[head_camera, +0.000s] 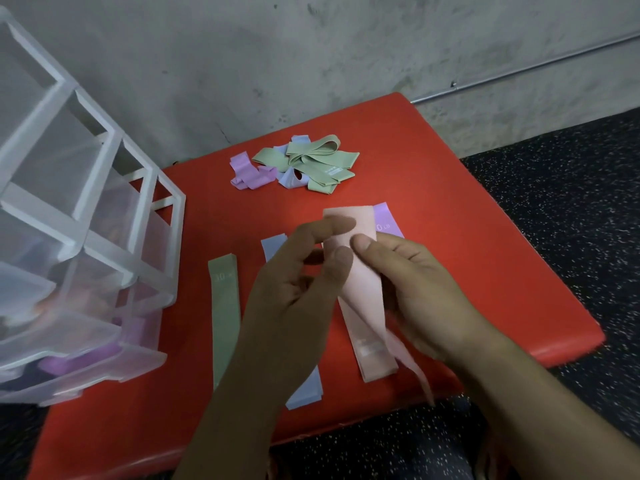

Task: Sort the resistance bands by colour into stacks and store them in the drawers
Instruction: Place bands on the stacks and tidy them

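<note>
Both hands hold a pink band (363, 282) a little above the red mat (467, 237). My left hand (298, 282) pinches its upper left edge, and my right hand (412, 289) grips its right side with the thumb on top. Another pink band (372, 355) lies flat under it. On the mat lie a flat green band (225, 313), a blue band (304, 393) partly hidden by my left hand, and a purple band (388, 220) behind the pink one. A tangled pile of green, blue and purple bands (301, 164) sits at the back.
A translucent white drawer unit (79, 244) stands at the left on the mat's edge, with its bottom drawer (86, 368) pulled out and purple bands inside. A grey wall rises behind. Dark speckled floor (571, 220) surrounds the mat.
</note>
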